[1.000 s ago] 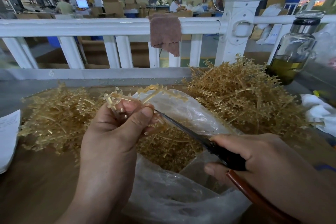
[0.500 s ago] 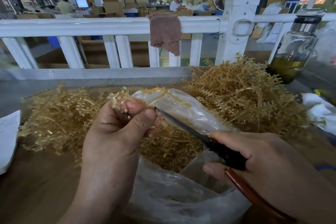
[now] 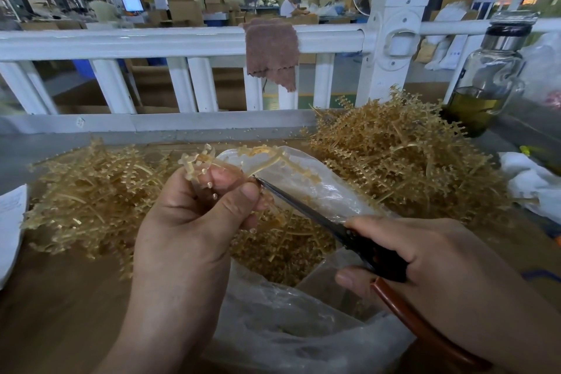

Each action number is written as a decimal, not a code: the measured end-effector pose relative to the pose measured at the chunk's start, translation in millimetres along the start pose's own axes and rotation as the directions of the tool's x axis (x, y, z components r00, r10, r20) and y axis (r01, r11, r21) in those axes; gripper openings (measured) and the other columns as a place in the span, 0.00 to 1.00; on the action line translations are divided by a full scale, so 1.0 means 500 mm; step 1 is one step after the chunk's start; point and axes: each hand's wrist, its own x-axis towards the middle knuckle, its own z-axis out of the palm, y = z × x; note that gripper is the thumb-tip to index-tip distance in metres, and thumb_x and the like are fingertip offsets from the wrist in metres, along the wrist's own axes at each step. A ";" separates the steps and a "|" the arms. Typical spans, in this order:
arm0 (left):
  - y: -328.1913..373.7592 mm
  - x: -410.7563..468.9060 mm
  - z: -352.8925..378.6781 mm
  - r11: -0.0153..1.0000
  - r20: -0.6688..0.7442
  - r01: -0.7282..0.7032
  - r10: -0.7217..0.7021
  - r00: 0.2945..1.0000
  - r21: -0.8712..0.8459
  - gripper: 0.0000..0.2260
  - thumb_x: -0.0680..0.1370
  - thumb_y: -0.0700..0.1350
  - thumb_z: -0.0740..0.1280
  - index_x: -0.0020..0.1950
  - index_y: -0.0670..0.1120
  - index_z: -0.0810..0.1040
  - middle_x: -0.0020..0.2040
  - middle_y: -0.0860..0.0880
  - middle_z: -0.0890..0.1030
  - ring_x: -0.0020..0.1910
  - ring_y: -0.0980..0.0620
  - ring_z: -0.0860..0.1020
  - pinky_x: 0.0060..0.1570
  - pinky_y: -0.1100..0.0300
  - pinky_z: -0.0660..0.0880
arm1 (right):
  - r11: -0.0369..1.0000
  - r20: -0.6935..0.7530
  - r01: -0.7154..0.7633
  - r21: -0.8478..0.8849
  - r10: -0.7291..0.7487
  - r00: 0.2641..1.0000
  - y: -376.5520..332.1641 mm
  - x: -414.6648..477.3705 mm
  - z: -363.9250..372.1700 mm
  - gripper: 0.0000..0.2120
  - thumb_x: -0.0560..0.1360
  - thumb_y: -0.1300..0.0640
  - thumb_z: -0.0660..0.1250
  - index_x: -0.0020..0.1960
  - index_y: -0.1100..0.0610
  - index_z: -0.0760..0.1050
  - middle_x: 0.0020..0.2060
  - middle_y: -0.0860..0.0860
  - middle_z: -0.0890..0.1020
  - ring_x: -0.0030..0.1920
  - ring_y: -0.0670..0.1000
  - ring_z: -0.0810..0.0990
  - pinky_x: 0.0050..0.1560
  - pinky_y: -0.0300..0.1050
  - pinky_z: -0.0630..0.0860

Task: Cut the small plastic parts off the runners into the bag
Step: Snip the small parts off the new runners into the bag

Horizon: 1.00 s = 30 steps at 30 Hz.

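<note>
Head view: left hand (image 3: 194, 222) pinches a tan runner (image 3: 267, 158) above the clear bag (image 3: 303, 328), its long axis trending right. Right hand (image 3: 440, 267) grips scissors (image 3: 318, 215), blades pointing up-left, tips touching the runner beside the left thumb.

A single wide-angle camera sits on the person's head and looks forward and down over the brown wooden desk (image 3: 60, 313). It is close to the work. The left hand (image 3: 188, 222), pinching a pale yellow plastic runner (image 3: 267, 151), and the right hand (image 3: 440, 261), gripping dark-bladed scissors (image 3: 303, 204), fill the lower half, with the forearms running out at the bottom edge. The upper part faces a white plastic railing (image 3: 151, 39) with a factory hall behind it, and straight lines bend toward the edges.
</note>
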 end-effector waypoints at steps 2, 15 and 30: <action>-0.001 -0.001 0.000 1.000 -0.005 0.002 -0.002 1.000 -0.007 0.05 0.70 0.42 0.73 0.40 0.52 0.80 0.37 0.49 0.83 0.39 0.46 0.80 0.40 0.58 0.80 | 1.000 -0.007 0.002 -0.005 -0.002 1.000 0.000 -0.001 0.000 0.27 0.67 0.26 0.58 0.58 0.40 0.74 0.41 0.37 0.82 0.41 0.38 0.80 0.39 0.38 0.76; 0.002 0.001 0.000 0.998 -0.043 0.046 -0.048 0.998 -0.052 0.05 0.69 0.41 0.73 0.41 0.50 0.79 0.38 0.46 0.83 0.39 0.49 0.83 0.39 0.61 0.80 | 1.000 0.031 0.005 0.010 -0.005 0.999 0.002 0.002 -0.001 0.27 0.66 0.24 0.55 0.55 0.38 0.74 0.40 0.37 0.80 0.41 0.39 0.79 0.40 0.39 0.75; -0.004 -0.002 0.003 0.999 -0.019 0.026 -0.027 0.999 -0.034 0.06 0.70 0.41 0.73 0.41 0.51 0.80 0.37 0.48 0.83 0.38 0.51 0.82 0.38 0.62 0.79 | 0.999 0.008 0.035 0.032 -0.036 0.999 0.006 0.002 0.004 0.26 0.68 0.25 0.56 0.52 0.42 0.76 0.38 0.38 0.80 0.39 0.40 0.79 0.37 0.39 0.75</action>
